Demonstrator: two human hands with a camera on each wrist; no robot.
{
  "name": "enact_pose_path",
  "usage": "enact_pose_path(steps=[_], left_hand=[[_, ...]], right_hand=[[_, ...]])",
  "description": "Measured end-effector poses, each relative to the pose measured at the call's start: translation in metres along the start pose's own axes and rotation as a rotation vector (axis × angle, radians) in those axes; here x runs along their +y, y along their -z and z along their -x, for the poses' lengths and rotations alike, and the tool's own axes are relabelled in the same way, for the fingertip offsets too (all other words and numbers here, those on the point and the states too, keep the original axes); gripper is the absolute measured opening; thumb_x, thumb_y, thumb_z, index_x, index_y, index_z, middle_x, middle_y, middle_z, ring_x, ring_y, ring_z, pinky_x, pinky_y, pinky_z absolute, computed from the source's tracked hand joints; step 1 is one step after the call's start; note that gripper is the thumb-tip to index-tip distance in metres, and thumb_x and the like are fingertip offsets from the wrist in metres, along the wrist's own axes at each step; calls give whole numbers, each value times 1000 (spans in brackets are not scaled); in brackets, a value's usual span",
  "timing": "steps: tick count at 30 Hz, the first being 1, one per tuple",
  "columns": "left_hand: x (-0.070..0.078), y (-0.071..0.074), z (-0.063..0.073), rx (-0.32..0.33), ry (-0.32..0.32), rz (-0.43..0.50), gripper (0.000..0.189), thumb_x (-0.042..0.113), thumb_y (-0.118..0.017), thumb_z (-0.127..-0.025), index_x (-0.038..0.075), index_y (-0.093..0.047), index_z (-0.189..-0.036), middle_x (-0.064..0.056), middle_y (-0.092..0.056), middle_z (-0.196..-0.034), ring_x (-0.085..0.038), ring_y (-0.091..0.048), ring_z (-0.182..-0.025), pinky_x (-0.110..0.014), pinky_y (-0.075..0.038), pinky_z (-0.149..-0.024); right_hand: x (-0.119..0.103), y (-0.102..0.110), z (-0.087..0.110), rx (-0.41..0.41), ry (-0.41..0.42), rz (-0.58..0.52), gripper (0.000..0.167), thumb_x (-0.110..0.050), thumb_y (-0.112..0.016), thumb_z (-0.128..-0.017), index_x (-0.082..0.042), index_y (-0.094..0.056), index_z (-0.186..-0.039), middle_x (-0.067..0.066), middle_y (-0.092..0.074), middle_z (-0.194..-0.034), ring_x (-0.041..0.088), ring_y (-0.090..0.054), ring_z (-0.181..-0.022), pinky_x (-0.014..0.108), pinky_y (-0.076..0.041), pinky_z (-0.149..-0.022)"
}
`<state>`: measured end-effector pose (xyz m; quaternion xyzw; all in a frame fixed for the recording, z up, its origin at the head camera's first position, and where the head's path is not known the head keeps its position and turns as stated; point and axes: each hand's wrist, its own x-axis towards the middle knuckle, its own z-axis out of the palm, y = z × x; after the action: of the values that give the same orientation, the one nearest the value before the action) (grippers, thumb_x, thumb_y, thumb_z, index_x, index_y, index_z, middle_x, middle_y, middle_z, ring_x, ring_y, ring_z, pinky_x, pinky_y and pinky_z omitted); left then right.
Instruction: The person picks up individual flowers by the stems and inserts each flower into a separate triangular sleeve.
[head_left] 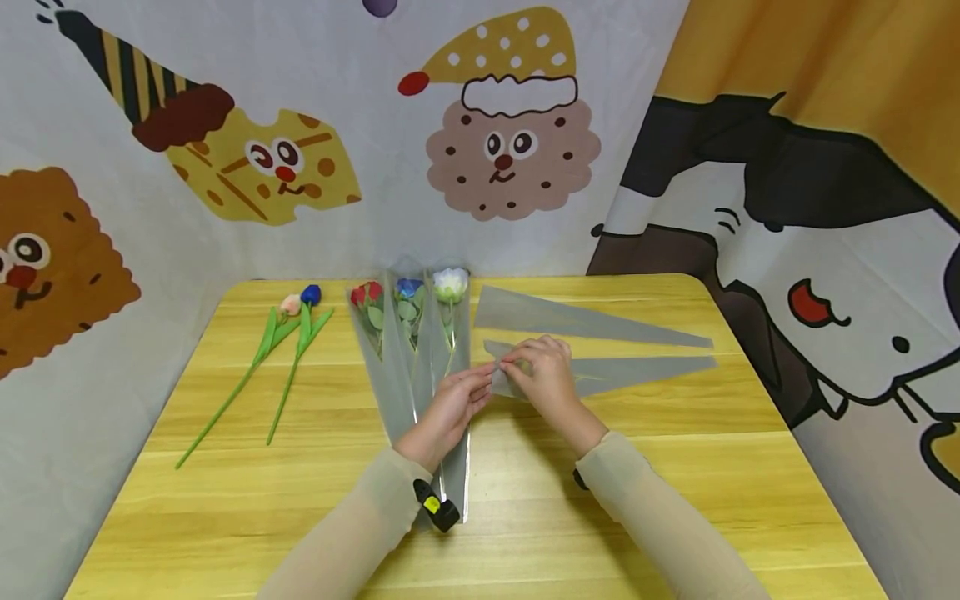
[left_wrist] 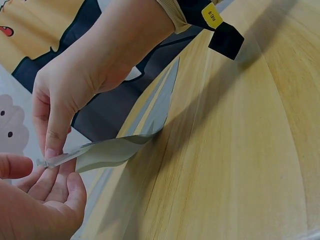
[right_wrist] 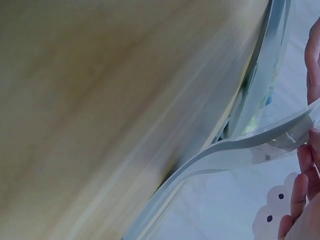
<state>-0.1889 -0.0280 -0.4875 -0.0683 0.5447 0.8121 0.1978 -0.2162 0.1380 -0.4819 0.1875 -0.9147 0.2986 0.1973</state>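
Observation:
In the head view, my right hand (head_left: 546, 375) pinches the near end of a grey translucent flower sleeve (head_left: 645, 371), whose wide mouth is lifted off the table. My left hand (head_left: 456, 406) meets it there, palm up. The left wrist view shows the left hand (left_wrist: 42, 205) with its fingers stretched under the sleeve's rim and its thumb apart from them. Above, the right hand's thumb and finger (left_wrist: 54, 145) grip the sleeve (left_wrist: 112, 152). The right wrist view has the sleeve (right_wrist: 230, 152) running to the left hand's fingers (right_wrist: 300, 192).
A second flat sleeve (head_left: 585, 317) lies behind. Three sleeved flowers, a red rose (head_left: 366, 293), a blue one (head_left: 408, 289) and a white one (head_left: 451, 285), lie partly under my left arm. A pink tulip (head_left: 290, 305) and a blue tulip (head_left: 311, 294) are on the table's left.

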Motion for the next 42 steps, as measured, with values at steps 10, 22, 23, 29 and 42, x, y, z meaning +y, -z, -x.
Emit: enact_pose_path(steps=[10,22,23,29,42], left_hand=[[-2,2,-6,118,-15,-80,34,12,-55,-94,-4,-57,-124,-1,-65,-94,-8,-59,-79,-30,-52,-83],[-4,6,-11,190,-69,-216,24,11,-62,-90,-8,-64,-104,0,-65,-73,-6,-60,-62,-20,-48,-59],[-5,6,-10,205,-73,-223,22,9,-60,-90,-8,-64,-103,0,-65,-72,-6,-61,-61,-20,-47,-58],[-2,6,-9,267,-81,-265,17,10,-61,-85,-3,-64,-96,1,-64,-68,-6,-60,-57,-19,-44,-52],[12,8,-7,188,-47,-351,29,30,-73,-81,5,-72,-97,-6,-71,-77,-10,-65,-63,-36,-55,-68]], right_hand=[[2,-1,1,-2,66,-20,6,-22,-77,-78,-19,-74,-82,-6,-72,-90,15,-55,-85,42,-35,-90],[0,1,1,35,78,-70,6,-19,-74,-82,-14,-74,-85,-3,-71,-91,17,-59,-86,44,-37,-89],[0,2,1,47,71,-80,6,-19,-74,-81,-14,-73,-85,-2,-71,-91,17,-59,-85,45,-37,-90],[-1,6,1,54,75,-119,5,-17,-75,-81,-14,-73,-85,-2,-70,-90,15,-56,-79,42,-36,-88],[-1,5,7,8,110,-88,4,-18,-72,-84,-16,-73,-87,-3,-69,-91,16,-58,-86,44,-39,-91]])
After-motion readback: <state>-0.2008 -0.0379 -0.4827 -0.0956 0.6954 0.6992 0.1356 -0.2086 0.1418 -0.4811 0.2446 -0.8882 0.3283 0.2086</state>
